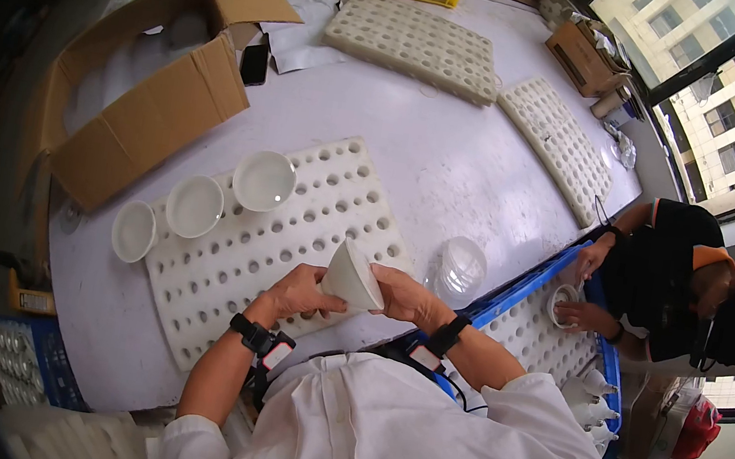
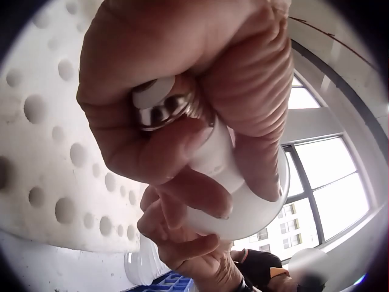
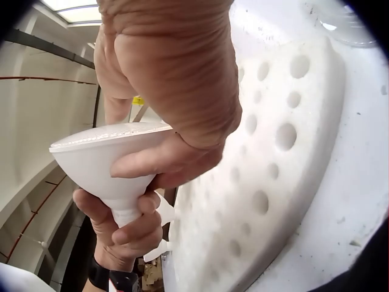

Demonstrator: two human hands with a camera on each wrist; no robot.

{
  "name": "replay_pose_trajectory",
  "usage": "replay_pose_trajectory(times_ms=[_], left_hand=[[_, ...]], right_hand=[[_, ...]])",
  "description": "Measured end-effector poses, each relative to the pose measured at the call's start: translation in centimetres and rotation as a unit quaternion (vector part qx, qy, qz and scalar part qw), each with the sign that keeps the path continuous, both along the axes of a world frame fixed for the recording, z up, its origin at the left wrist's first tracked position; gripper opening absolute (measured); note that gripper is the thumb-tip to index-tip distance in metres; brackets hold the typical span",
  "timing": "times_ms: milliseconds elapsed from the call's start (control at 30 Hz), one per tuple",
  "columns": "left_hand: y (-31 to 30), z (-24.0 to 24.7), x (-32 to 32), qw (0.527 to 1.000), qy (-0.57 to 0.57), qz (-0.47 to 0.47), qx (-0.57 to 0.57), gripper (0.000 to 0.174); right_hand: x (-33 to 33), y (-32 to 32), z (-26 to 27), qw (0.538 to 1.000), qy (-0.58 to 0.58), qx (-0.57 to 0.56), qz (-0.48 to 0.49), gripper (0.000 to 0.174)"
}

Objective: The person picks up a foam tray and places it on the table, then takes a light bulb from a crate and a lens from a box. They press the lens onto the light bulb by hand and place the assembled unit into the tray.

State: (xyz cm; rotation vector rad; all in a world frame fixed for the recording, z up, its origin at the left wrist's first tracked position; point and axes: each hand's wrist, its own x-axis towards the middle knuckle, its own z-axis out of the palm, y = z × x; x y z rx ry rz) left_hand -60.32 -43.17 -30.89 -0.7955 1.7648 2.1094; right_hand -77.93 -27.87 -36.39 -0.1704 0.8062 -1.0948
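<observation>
While the left hand (image 1: 302,294) and right hand (image 1: 405,296) share a white lamp (image 1: 353,279) over the near edge of a perforated foam board (image 1: 291,239), the head view shows three other lamps (image 1: 194,206) with their wide ends up along that board's far-left side; the holes presumably take their necks so the rounded bodies cannot roll. Clear plastic pieces (image 1: 459,269) lie just right of the board, probably there for easy reach. On the cardboard carton (image 1: 153,120) no brand or wording is legible. From the left wrist, the left hand's fingers are wrapped around the lamp's neck and shiny metal cap (image 2: 163,112), likely because the narrow end gives the firmest hold; no lettering is readable on either. From the right wrist, the right hand clasps the flared end by its rim and flank, apparently to steady it, and the visible white flank bears no readable mark.
</observation>
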Motion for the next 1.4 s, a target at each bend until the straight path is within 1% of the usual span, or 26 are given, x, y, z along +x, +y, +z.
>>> replay_pose_trajectory(times_ms=[33, 67, 100, 133, 167, 200, 233, 267, 300, 333, 367, 400, 433, 500, 533, 633, 733, 800, 933, 1000, 1100, 1133, 1200, 1333, 1367, 1400], left_hand=[[-0.1, 0.7, -0.2, 0.993, 0.007, -0.009, -0.114, 0.054], [0.1, 0.1, -0.2, 0.993, 0.008, -0.009, -0.116, 0.054], [0.5, -1.1, 0.1, 0.943, 0.099, 0.025, -0.316, 0.059], [0.8, -1.6, 0.2, 0.844, 0.185, 0.059, -0.500, 0.063], [1.1, -2.0, 0.4, 0.844, 0.184, 0.057, -0.501, 0.063], [1.5, -1.9, 0.4, 0.872, 0.216, 0.090, -0.431, 0.071], [1.9, -1.7, 0.3, 0.893, 0.246, 0.121, -0.358, 0.078], [2.2, -1.3, 0.6, 0.935, 0.256, 0.124, -0.212, 0.086], [2.6, -0.6, 0.3, 0.935, 0.257, 0.122, -0.214, 0.086], [3.2, 0.1, 0.0, 0.936, 0.296, 0.162, -0.104, 0.086], [3.7, 0.7, -0.1, 0.923, 0.329, 0.201, 0.008, 0.086], [3.8, 1.0, -0.1, 0.916, 0.325, 0.231, -0.040, 0.076], [3.8, 0.8, -0.1, 0.917, 0.324, 0.230, -0.040, 0.076], [3.6, 0.4, -0.3, 0.862, 0.357, 0.257, -0.253, 0.067], [3.7, 1.0, -0.2, 0.853, 0.366, 0.271, -0.257, 0.056], [3.3, 0.8, 0.0, 0.832, 0.407, 0.226, -0.301, 0.059], [3.0, 1.2, 0.0, 0.828, 0.413, 0.212, -0.316, 0.053], [2.9, 1.7, -0.2, 0.832, 0.412, 0.206, -0.309, 0.053], [2.4, 1.6, -0.4, 0.837, 0.418, 0.197, -0.294, 0.050], [2.2, 1.6, -0.2, 0.845, 0.415, 0.192, -0.276, 0.051], [2.1, 1.0, -0.1, 0.853, 0.413, 0.180, -0.263, 0.052], [2.1, 0.9, -0.1, 0.851, 0.415, 0.175, -0.271, 0.053], [2.1, 0.8, -0.3, 0.851, 0.415, 0.177, -0.268, 0.052], [1.8, 0.6, -0.3, 0.844, 0.426, 0.179, -0.273, 0.049], [1.8, 0.4, -0.3, 0.845, 0.425, 0.179, -0.273, 0.049], [2.0, 0.1, -0.4, 0.863, 0.388, 0.202, -0.251, 0.049]], right_hand=[[0.0, -0.3, 0.4, 1.000, 0.001, -0.003, 0.002, 0.065], [0.1, -0.2, 0.8, 0.997, 0.024, -0.009, -0.075, 0.063], [0.4, -0.3, 1.5, 0.987, 0.046, -0.013, -0.152, 0.061], [0.5, -0.5, 2.1, 0.987, 0.045, -0.014, -0.153, 0.061], [0.5, -0.7, 2.6, 0.976, 0.087, -0.033, -0.197, 0.060], [0.5, -0.9, 2.9, 0.960, 0.129, -0.052, -0.241, 0.060], [0.6, -0.9, 2.7, 0.960, 0.128, -0.053, -0.243, 0.060], [0.6, -1.0, 2.4, 0.955, 0.153, -0.082, -0.242, 0.061], [0.6, -1.1, 2.3, 0.948, 0.178, -0.111, -0.241, 0.063], [0.8, -1.3, 2.7, 0.948, 0.177, -0.111, -0.242, 0.063], [1.1, -1.3, 3.1, 0.929, 0.245, -0.155, -0.231, 0.064], [1.4, -1.3, 3.8, 0.903, 0.311, -0.198, -0.218, 0.065], [1.6, -1.4, 4.5, 0.904, 0.310, -0.197, -0.219, 0.065], [2.0, -1.3, 5.8, 0.896, 0.329, -0.229, -0.191, 0.066], [2.2, -1.3, 6.3, 0.896, 0.329, -0.227, -0.193, 0.066], [2.3, -1.2, 6.7, 0.889, 0.336, -0.256, -0.178, 0.065], [2.2, -1.0, 6.3, 0.874, 0.350, -0.287, -0.178, 0.068], [2.0, -0.8, 6.2, 0.823, 0.429, -0.327, -0.177, 0.068], [2.4, -0.7, 5.9, 0.815, 0.430, -0.333, -0.202, 0.070], [2.2, -0.8, 6.3, 0.778, 0.482, -0.354, -0.192, 0.070], [1.9, -1.0, 8.7, 0.805, 0.464, -0.334, -0.159, 0.066], [1.5, -1.0, 8.5, 0.805, 0.464, -0.332, -0.161, 0.066], [1.1, -1.0, 8.0, 0.831, 0.433, -0.316, -0.146, 0.060], [1.6, -1.2, 7.3, 0.832, 0.416, -0.335, -0.154, 0.058], [1.8, -1.2, 7.1, 0.836, 0.428, -0.305, -0.160, 0.056], [2.0, -1.3, 6.8, 0.839, 0.440, -0.274, -0.168, 0.053]])
